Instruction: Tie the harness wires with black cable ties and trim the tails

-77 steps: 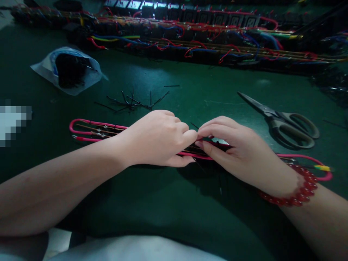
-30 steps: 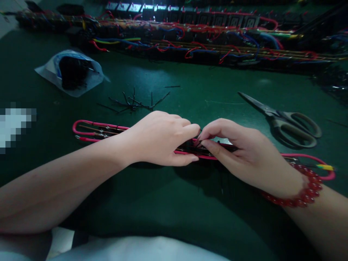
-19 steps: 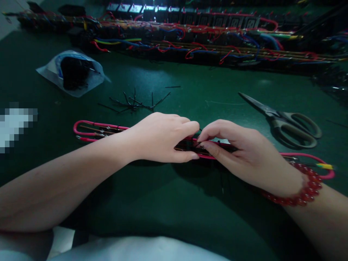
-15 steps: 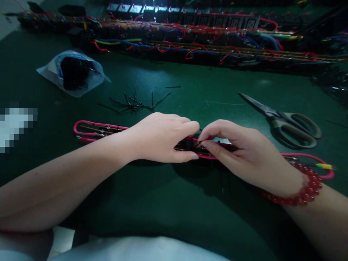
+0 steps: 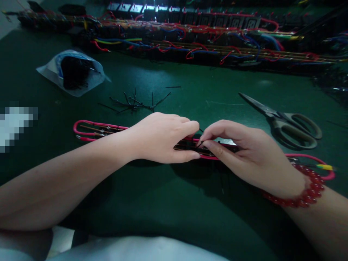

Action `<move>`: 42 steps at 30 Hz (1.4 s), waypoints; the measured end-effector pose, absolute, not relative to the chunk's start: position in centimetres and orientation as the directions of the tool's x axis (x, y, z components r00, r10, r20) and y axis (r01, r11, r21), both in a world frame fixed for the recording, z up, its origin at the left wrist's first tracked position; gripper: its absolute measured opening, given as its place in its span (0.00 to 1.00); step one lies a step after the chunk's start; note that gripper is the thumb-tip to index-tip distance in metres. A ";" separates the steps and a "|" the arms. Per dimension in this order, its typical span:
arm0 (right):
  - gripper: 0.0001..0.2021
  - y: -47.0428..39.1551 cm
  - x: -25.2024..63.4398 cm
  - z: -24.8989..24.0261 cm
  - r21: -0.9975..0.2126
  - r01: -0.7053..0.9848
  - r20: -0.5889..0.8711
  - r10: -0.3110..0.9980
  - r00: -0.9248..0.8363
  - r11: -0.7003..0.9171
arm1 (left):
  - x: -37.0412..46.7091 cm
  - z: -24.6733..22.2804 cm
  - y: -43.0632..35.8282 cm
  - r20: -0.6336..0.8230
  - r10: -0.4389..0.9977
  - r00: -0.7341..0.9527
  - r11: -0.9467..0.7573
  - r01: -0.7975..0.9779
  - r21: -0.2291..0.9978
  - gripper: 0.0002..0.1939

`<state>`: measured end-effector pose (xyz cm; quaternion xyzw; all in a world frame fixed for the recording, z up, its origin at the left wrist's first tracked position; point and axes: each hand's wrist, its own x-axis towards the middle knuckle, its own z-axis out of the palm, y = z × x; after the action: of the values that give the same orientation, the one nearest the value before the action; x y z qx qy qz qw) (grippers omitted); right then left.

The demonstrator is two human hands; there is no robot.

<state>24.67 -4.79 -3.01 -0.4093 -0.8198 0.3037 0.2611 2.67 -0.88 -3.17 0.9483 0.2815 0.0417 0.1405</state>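
As we lean over the green table [image 5: 152,203], the wired strip [image 5: 116,127] lies in front of us, its long axis running left to right with the right end slanting a little nearer to us. Its left end points out past our left forearm in a rounded bend of red cable; its right end, another red bend with a yellow-and-green piece [image 5: 324,167], shows beyond our right wrist, which wears a red bead bracelet [image 5: 310,192].

Our left hand [image 5: 163,137] straddles the strip's middle, thumb along the near side and fingers over the far side, holding it between them. Our right hand [image 5: 239,148] has thumb and forefinger pressed together, pinching a thin black tie [image 5: 200,144] over the strip; its other fingers are partly hidden.

On the near side, a wide band of table separates the strip from the table edge by our pale clothing [image 5: 152,248]. The far side gives less room: loose black ties [image 5: 133,105] lie just beyond our left hand, and scissors [image 5: 280,121] lie beyond our right, blades pointing away and left. An open bag [image 5: 95,78] sits farther left, and long wired assemblies [image 5: 206,49] border the far side.
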 end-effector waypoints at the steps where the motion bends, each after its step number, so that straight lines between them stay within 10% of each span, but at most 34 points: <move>1: 0.03 -4.8 24.6 -3.0 -0.712 0.514 0.179 0.832 -0.526 0.478 | 2.7 -3.2 -0.9 0.000 0.546 0.838 -0.801 0.522 0.292 0.17; 42: 0.05 -4.3 24.4 -2.9 -0.673 0.504 0.186 0.783 -0.593 0.542 | 2.8 -3.0 -0.8 -0.024 0.558 0.829 -0.780 0.534 0.327 0.16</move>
<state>24.41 -4.30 -2.86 -0.3813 -0.8442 0.2896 0.2412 2.83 -0.79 -2.96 0.9425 0.2896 0.0373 0.1623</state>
